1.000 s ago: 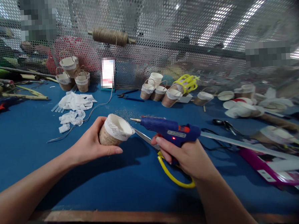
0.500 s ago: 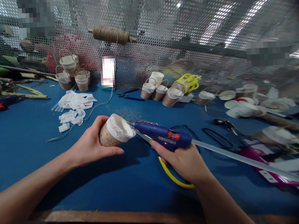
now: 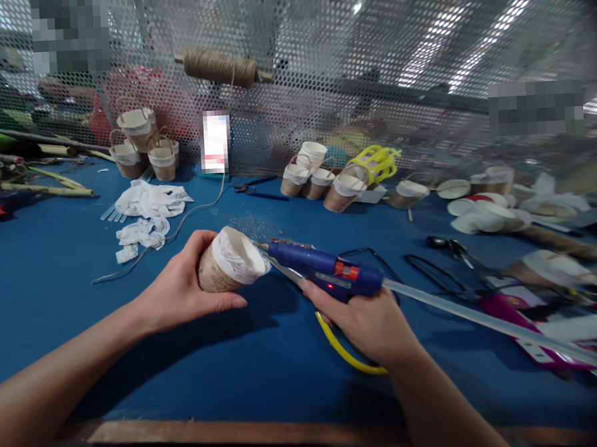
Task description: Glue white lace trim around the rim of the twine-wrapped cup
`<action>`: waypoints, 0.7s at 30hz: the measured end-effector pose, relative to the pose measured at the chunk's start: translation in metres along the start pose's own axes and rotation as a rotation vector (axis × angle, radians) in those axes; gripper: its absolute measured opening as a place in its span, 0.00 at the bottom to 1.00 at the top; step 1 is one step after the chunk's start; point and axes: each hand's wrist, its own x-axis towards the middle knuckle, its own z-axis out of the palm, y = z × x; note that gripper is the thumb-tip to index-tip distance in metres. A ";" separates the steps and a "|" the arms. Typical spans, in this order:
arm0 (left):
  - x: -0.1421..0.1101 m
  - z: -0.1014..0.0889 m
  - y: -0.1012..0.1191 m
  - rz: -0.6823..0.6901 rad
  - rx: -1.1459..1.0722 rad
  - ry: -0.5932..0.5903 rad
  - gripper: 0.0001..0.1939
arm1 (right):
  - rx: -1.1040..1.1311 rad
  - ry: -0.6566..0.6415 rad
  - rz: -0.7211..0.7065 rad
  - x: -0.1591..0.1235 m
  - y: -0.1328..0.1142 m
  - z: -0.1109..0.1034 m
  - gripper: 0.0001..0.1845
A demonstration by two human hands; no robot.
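Observation:
My left hand is wrapped round a small twine-covered cup with a white lace band at its rim. The cup tilts to the right, its mouth partly in view. In my right hand is a blue hot glue gun, a long clear glue stick coming out of its back. The gun's nozzle is at the right edge of the cup's rim; whether it touches I cannot tell. Scissors with a yellow handle show beneath the gun, their blades pointing to the cup; my right fingers partly hide them.
Twine-covered baskets stack at the back left, near white lace and a propped phone. Pliers and more cups lie along the mesh wall. Cords and a magenta power strip are at right.
Hardly anything differs. Both hands keep their hold on the cup and glue gun, and the whole view has shifted very slightly.

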 end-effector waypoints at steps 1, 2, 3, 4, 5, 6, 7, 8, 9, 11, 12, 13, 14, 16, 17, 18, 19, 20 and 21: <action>0.000 0.000 0.000 -0.003 0.000 0.003 0.31 | -0.048 0.005 -0.021 -0.001 0.002 0.001 0.13; 0.000 0.000 0.001 -0.007 -0.003 0.005 0.31 | -0.094 0.010 -0.042 -0.001 0.004 0.002 0.13; 0.000 -0.001 0.001 -0.011 -0.008 0.007 0.31 | -0.127 0.011 -0.056 -0.002 0.006 0.003 0.13; 0.001 -0.001 0.002 -0.015 -0.013 0.010 0.31 | -0.137 0.007 -0.060 -0.003 0.008 0.004 0.13; 0.001 -0.001 0.002 -0.019 -0.017 0.015 0.31 | -0.152 0.004 -0.066 -0.003 0.009 0.005 0.14; 0.001 -0.001 0.002 -0.021 -0.017 0.018 0.31 | -0.165 0.000 -0.072 -0.003 0.009 0.005 0.14; 0.001 -0.002 0.002 -0.022 -0.016 0.024 0.31 | -0.174 -0.001 -0.076 -0.003 0.009 0.005 0.14; 0.001 -0.002 0.001 -0.023 -0.017 0.027 0.31 | -0.180 -0.003 -0.079 -0.003 0.009 0.005 0.14; 0.002 -0.002 0.001 -0.023 -0.020 0.029 0.31 | -0.186 -0.004 -0.081 -0.003 0.008 0.004 0.14; 0.002 -0.002 -0.001 -0.023 -0.029 0.029 0.31 | -0.193 0.005 -0.085 -0.003 0.006 0.003 0.15; 0.002 -0.003 -0.002 -0.024 -0.032 0.028 0.31 | -0.195 0.008 -0.086 -0.003 0.005 0.002 0.15; 0.002 -0.003 -0.002 -0.023 -0.034 0.030 0.31 | -0.196 0.010 -0.086 -0.003 0.005 0.002 0.15; 0.002 -0.003 -0.003 -0.020 -0.033 0.033 0.31 | -0.194 0.009 -0.086 -0.003 0.004 0.001 0.14; 0.003 -0.003 -0.003 -0.006 -0.027 0.041 0.30 | -0.189 0.002 -0.081 -0.003 0.003 0.001 0.14; 0.003 -0.003 -0.003 0.004 -0.022 0.047 0.30 | -0.194 -0.003 -0.073 -0.003 0.003 0.001 0.13; 0.003 -0.004 -0.003 0.014 -0.014 0.053 0.30 | -0.205 -0.007 -0.067 -0.003 0.002 0.001 0.13; 0.003 -0.004 -0.003 0.022 -0.002 0.059 0.30 | -0.225 -0.008 -0.068 -0.003 0.001 0.001 0.12; 0.003 -0.004 -0.003 0.026 0.012 0.063 0.30 | -0.248 -0.008 -0.075 -0.003 0.001 0.000 0.13; 0.003 -0.005 -0.003 0.031 0.028 0.068 0.29 | -0.271 -0.008 -0.086 -0.002 0.000 0.000 0.13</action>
